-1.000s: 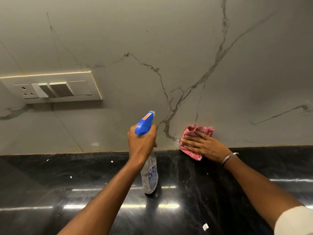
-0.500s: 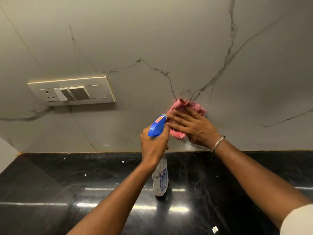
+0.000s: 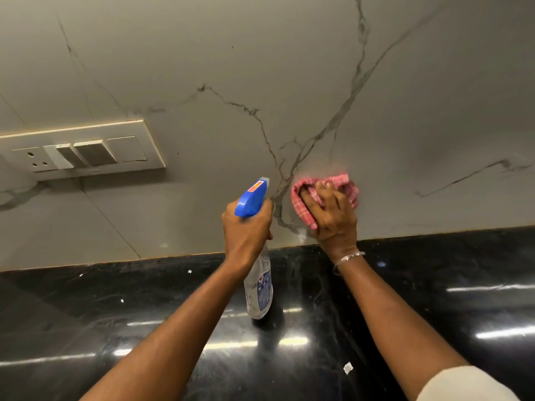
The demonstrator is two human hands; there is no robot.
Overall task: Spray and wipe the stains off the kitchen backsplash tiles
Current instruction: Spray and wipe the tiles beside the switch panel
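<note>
1. Cloth [image 3: 302, 209], pink and checked, sits bunched under the right hand [image 3: 333, 218], whose bent fingers grip it and press it against the tiles [image 3: 289, 68], just above the counter [image 3: 434, 285] edge.
2. It looks soft, light and limp. I judge it is best held as a wad under the palm, since a loose corner would flop.
3. Spray bottle [image 3: 259, 287] stands just left of that hand, and its base seems to rest on the counter. The left hand [image 3: 246, 230] wraps its neck below the blue trigger head.
4. The bottle looks like stiff, light plastic, and the neck is the sure hold.
5. Switch plate [image 3: 81, 151] sits well left of the left hand, so spray is best kept off it.
</note>
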